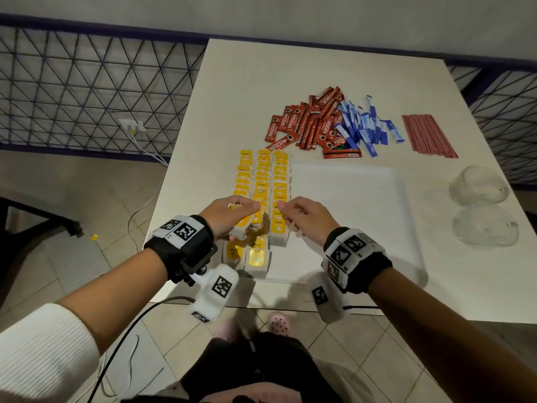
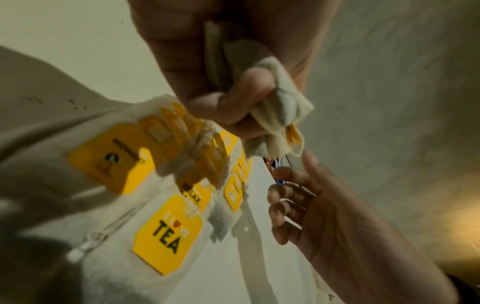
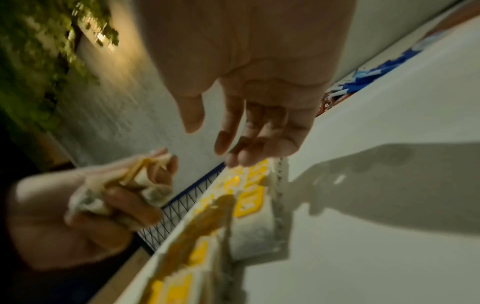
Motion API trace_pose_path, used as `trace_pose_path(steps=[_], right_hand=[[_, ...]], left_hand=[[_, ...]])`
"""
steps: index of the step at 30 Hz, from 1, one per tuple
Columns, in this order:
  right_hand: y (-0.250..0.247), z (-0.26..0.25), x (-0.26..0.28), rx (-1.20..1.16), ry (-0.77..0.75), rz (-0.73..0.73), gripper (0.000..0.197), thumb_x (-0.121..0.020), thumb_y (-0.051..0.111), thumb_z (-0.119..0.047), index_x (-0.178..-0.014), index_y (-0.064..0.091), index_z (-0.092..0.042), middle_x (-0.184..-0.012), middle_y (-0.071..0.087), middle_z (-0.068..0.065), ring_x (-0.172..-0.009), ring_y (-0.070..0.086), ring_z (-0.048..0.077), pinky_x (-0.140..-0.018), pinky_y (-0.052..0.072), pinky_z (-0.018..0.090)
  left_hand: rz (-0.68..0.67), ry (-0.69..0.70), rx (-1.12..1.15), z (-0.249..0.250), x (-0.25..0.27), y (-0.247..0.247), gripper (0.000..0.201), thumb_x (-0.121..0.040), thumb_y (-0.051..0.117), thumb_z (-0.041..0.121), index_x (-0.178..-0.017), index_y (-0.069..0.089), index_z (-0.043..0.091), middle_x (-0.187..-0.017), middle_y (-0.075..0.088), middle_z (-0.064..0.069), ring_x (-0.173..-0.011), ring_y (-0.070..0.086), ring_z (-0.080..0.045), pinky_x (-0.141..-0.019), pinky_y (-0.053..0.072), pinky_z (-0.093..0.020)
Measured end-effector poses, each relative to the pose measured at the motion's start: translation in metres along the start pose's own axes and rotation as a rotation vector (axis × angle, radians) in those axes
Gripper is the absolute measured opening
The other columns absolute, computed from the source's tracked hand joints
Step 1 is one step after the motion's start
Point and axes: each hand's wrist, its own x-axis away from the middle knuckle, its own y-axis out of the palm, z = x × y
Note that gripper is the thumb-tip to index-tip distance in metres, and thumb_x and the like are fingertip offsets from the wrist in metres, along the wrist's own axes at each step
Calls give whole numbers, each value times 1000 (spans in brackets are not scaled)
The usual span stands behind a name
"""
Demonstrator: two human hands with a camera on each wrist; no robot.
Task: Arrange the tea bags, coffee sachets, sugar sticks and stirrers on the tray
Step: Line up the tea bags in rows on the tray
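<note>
1. White tray holds three rows of tea bags along its left side.
2. Left hand clutches a bunch of tea bags; right hand, fingers relaxed, holds nothing.
3. Coffee sachets, sugar sticks and stirrers lie on the table beyond the tray.

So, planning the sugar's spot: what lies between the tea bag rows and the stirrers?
In the head view: coffee sachets, then sugar sticks, between tea bags and stirrers.

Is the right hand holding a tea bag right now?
No, the right hand is bare, fingers relaxed above the tea bags; the left hand grips some.
</note>
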Motion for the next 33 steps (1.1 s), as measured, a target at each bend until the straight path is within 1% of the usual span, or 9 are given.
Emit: trace_pose_path(steps=[2, 5, 8, 11, 16, 19, 24, 29, 33], right_hand=[[1, -8, 7, -59, 32, -108, 31, -89, 51, -47, -85, 62, -18, -74, 58, -4, -68, 51, 14, -63, 41, 29], [-3, -16, 14, -98, 21, -116, 23, -89, 57, -39, -84, 62, -17, -77, 60, -3, -69, 53, 11, -62, 42, 26], [-10, -20, 18, -252, 28, -62, 11, -89, 60, -22, -80, 62, -15, -83, 60, 6, -73, 53, 16, -63, 44, 21], [-16, -21, 20, -331, 26, -45, 14, -89, 58, -14, -75, 61, -16, -77, 59, 2, -70, 53, 11, -63, 45, 20], [-15, -18, 20, -359, 57, -23, 11, -92, 54, -10, -84, 61, -10, -76, 57, 2, -68, 53, 10, -63, 47, 21], [-10, -16, 22, -379, 73, -34, 8, -92, 55, -16, -92, 60, -10, -78, 57, 2, -68, 54, 10, -61, 50, 20], [-2, -15, 26, -320, 49, -34, 6, -89, 60, -22, -85, 62, -17, -79, 58, -3, -69, 55, 7, -64, 48, 19], [2, -12, 26, -290, 45, -16, 11, -87, 63, -17, -77, 59, -20, -74, 57, -2, -66, 54, 6, -58, 47, 13], [2, -9, 28, -301, 64, 36, 7, -86, 64, -18, -88, 60, -13, -73, 56, -2, -65, 52, 7, -57, 46, 14]], left_hand=[[-21, 25, 16, 3, -1, 5, 14, -84, 64, 38, -82, 63, 25, -102, 61, -3, -78, 54, -24, -53, 43, -27], [-86, 72, 17, 10, -2, 10, 8, -83, 66, 32, -80, 63, 25, -95, 64, -1, -74, 54, -21, -44, 41, -22], [-136, 108, 51, 14, -3, 13, 8, -78, 71, 26, -82, 64, 26, -95, 65, 1, -78, 60, -16, -61, 48, -28], [-160, 160, 38, 17, -2, 14, 16, -76, 75, 20, -84, 63, 28, -95, 63, 7, -82, 61, -8, -71, 49, -22], [-180, 158, 49, 13, -2, 17, 27, -69, 80, 11, -84, 63, 26, -98, 63, 0, -92, 59, -17, -86, 46, -30], [-159, 153, 30, 10, -1, 17, 30, -60, 81, 21, -82, 62, 24, -91, 63, -4, -77, 59, -15, -76, 47, -30], [-152, 128, -35, 8, 2, 11, 16, -80, 72, 17, -77, 57, 22, -60, 61, 4, -43, 55, -3, -37, 39, -16], [-173, 119, -35, 7, 4, 7, 16, -81, 70, 17, -72, 57, 19, -45, 59, 4, -39, 52, -6, -34, 34, -14], [-181, 93, -19, 9, 5, 6, 17, -81, 70, 13, -70, 57, 16, -45, 58, 3, -37, 52, -6, -33, 33, -13]])
